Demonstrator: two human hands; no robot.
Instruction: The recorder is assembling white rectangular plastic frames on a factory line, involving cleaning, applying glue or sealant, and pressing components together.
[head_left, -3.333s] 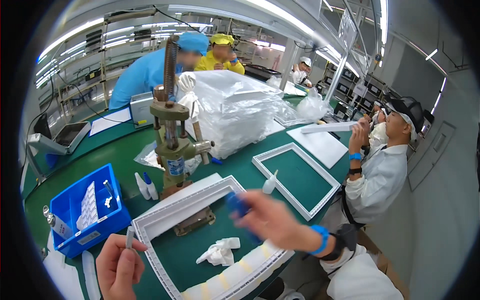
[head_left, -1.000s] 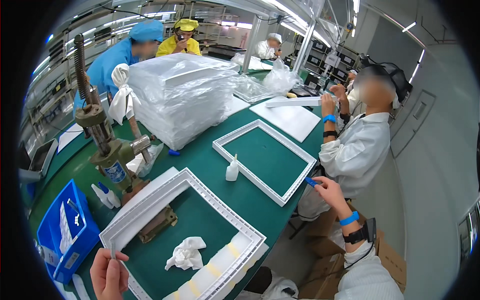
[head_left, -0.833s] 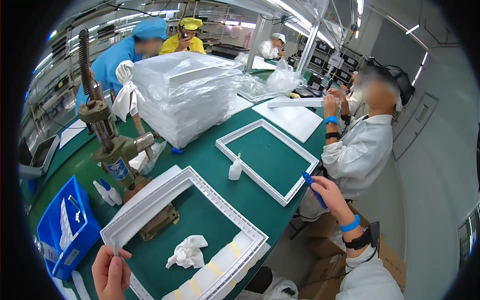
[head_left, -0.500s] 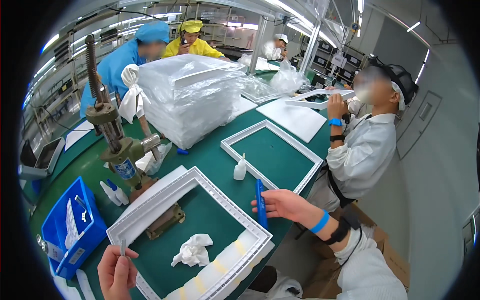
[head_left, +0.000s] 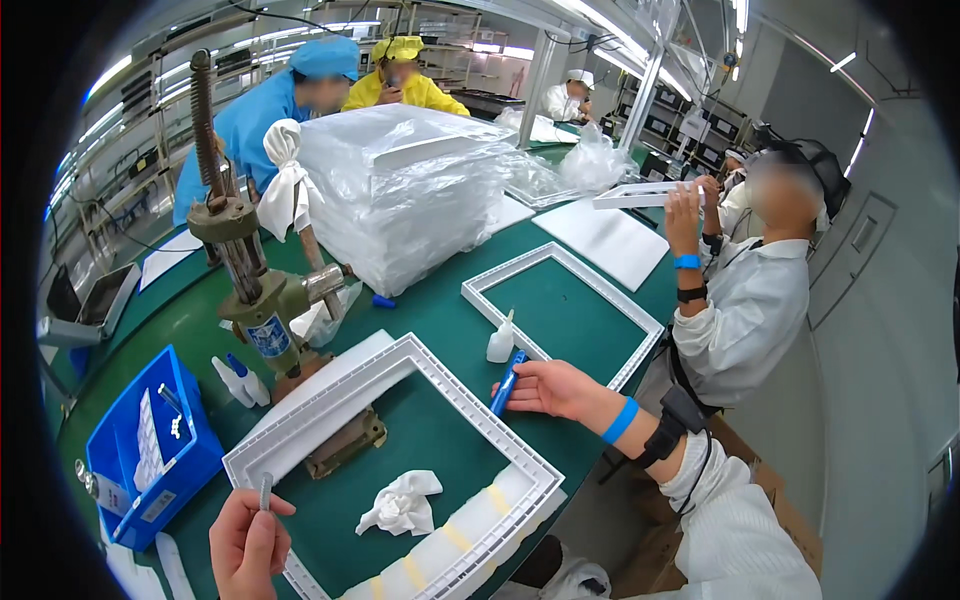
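My left hand [head_left: 250, 545] pinches a small thin grey piece [head_left: 265, 492] upright between thumb and finger, beside the lower left side of a white rectangular frame [head_left: 490, 425]. In my right hand [head_left: 550, 388], the fingers hold a slim blue stick-shaped tool [head_left: 509, 383]; its exact kind is unclear. That hand hovers past the frame's right side. Padded white strips with yellow tape [head_left: 455, 535] lie under the frame's near side. Inside the frame's opening, a crumpled white tissue [head_left: 402, 502] rests on the green table.
A green hand press [head_left: 260, 310] stands behind the frame. At left sits a blue bin [head_left: 180, 490] of small parts, near white bottles [head_left: 240, 382]. Farther right are a dropper bottle [head_left: 501, 340] and a second white frame [head_left: 590, 295]. A co-worker [head_left: 750, 300] holds another frame.
The blue tool has gone from nearly upright to slanting, its top leaning right. The view has shifted slightly. The co-worker at right has lifted and turned the frame they hold.
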